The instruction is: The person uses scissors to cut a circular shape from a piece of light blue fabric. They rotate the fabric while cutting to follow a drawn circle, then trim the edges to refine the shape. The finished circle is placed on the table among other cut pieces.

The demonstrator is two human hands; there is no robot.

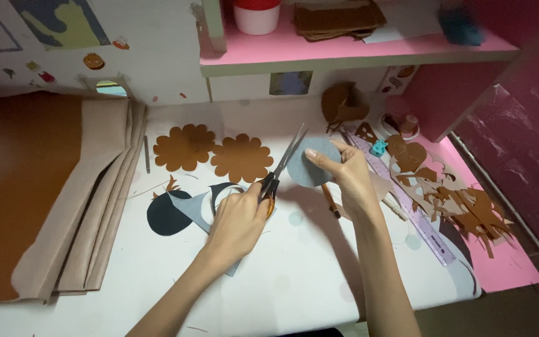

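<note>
A grey felt disc [312,163] is pinched at its right rim by the right hand [346,171], thumb on top and fingers beneath, so that the piece is lifted just clear of the white tabletop [282,274]. The scissors [282,165] meet its left edge; their blades are parted a little and point up and away from the person, and the left hand [237,221] is closed through the dark handles. As it looks, the step in hand is trimming the round outline, with most of the circle already shaped. The next cut would call for the right hand to turn the disc a little into the blades while the left keeps them along the curve.

Just left of the left hand lie the grey offcuts [202,209] and a black felt piece [165,215], one with a round hole in it. Beyond both hands, two brown flower shapes [212,153] lie flat, touching side by side. To the right of the right hand a clear purple ruler [416,215] runs diagonally, with brown felt scraps [463,203] heaped past it and a small teal clip [378,148] near its far end. Well to the left of the left hand, folded sheets of tan and brown felt [51,193] are stacked. A pink shelf [350,53] stands beyond.
</note>
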